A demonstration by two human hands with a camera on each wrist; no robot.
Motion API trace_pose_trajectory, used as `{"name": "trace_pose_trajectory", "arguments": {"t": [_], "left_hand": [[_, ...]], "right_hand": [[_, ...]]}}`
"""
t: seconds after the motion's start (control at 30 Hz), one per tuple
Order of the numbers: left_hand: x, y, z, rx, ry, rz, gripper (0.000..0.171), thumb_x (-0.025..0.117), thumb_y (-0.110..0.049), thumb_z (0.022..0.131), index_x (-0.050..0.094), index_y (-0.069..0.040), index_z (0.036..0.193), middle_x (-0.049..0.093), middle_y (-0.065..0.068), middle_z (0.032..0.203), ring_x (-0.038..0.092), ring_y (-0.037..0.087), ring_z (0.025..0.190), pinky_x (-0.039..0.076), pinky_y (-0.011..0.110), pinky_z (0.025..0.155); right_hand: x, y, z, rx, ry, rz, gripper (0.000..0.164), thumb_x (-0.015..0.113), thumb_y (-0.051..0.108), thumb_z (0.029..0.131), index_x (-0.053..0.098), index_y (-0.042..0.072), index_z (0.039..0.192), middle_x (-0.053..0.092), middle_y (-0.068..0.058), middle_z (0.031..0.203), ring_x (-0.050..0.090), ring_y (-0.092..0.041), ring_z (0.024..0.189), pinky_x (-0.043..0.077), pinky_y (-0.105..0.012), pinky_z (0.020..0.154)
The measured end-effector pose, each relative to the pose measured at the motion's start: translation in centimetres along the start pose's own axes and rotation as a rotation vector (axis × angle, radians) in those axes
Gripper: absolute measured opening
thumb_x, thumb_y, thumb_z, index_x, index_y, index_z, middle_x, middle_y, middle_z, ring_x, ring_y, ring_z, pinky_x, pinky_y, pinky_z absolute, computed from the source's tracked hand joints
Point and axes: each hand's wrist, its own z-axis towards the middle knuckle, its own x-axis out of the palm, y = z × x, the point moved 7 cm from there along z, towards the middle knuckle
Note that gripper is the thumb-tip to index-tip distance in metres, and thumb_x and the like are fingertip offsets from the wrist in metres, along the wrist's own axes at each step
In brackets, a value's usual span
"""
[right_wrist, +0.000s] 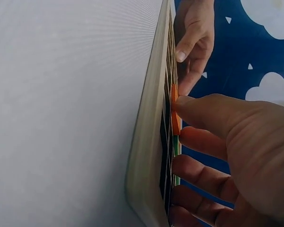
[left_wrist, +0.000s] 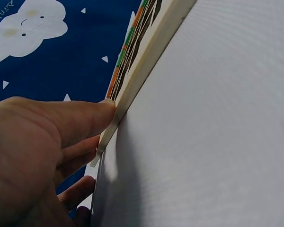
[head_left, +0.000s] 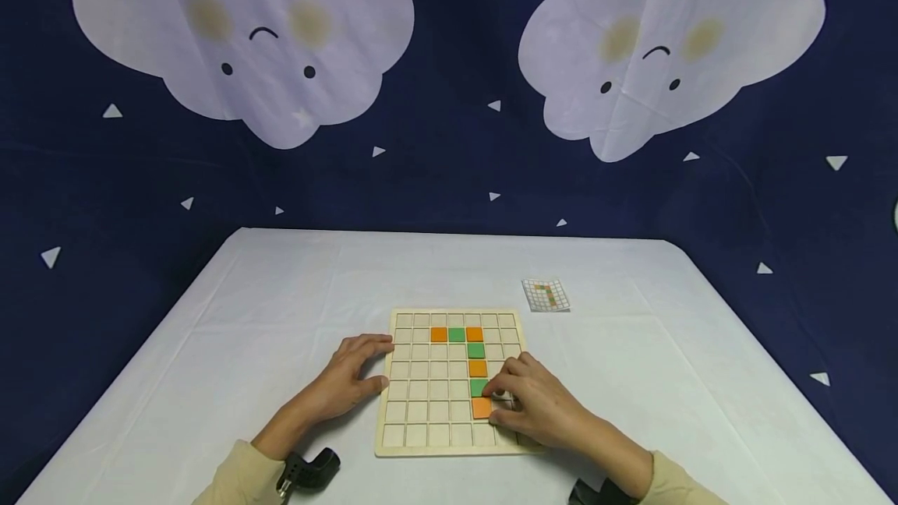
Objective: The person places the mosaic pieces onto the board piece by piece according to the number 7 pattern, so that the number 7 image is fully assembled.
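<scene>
A square wooden grid board (head_left: 414,411) lies on the table, with orange and green square tiles along an upper row and down one column. My left hand (head_left: 351,372) rests by the board's left side, its thumb and fingertips at the wooden edge and its fingers loosely extended. Over the lower right of the board, my right hand (head_left: 543,404) pinches the lowest orange tile (head_left: 481,408) between thumb and index finger. The right wrist view shows the thumb against this orange tile (right_wrist: 175,113), with the other fingers curled near the board. Just above it sits a green tile (head_left: 479,387).
A small stack of pattern cards (head_left: 546,296) lies beyond the board's upper right corner; the top card shows a similar orange and green pattern. White cloth covers the table (head_left: 210,349). Behind it hangs a dark blue curtain (head_left: 449,185) with clouds and triangles.
</scene>
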Motion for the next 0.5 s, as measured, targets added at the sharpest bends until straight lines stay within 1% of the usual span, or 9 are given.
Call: {"name": "trace_pose_trajectory", "arguments": {"t": [0.13,0.33,0.5], "left_hand": [[0.0,-0.1,0.0,0.006,-0.006,0.013,0.047,0.069,-0.011,0.081,0.057,-0.007,0.127,0.049,0.005,0.139,0.036,0.03,0.129,0.027,0.055,0.105],[-0.1,-0.3,0.0,0.022,-0.022,0.044,0.047,0.07,-0.011,0.081,0.057,-0.006,0.126,0.05,0.006,0.138,0.038,0.03,0.128,0.029,0.055,0.104],[-0.2,-0.5,-0.2,0.024,-0.021,0.061,0.047,0.069,-0.01,0.082,0.057,-0.005,0.126,0.05,0.008,0.139,0.039,0.032,0.129,0.029,0.056,0.104]], "right_hand": [[-0.4,-0.1,-0.1,-0.004,-0.025,0.007,0.022,0.074,0.036,0.078,0.07,0.026,0.098,0.055,0.016,0.088,0.036,-0.001,0.081,0.034,-0.019,0.07],[-1.5,-0.4,-0.3,-0.032,-0.109,0.007,0.017,0.071,0.028,0.081,0.069,0.021,0.097,0.058,0.012,0.09,0.037,-0.001,0.08,0.035,-0.018,0.067],[-2.1,-0.8,-0.4,-0.001,-0.151,0.008,0.016,0.071,0.026,0.082,0.07,0.02,0.096,0.059,0.011,0.091,0.039,-0.001,0.082,0.038,-0.02,0.068]]}}
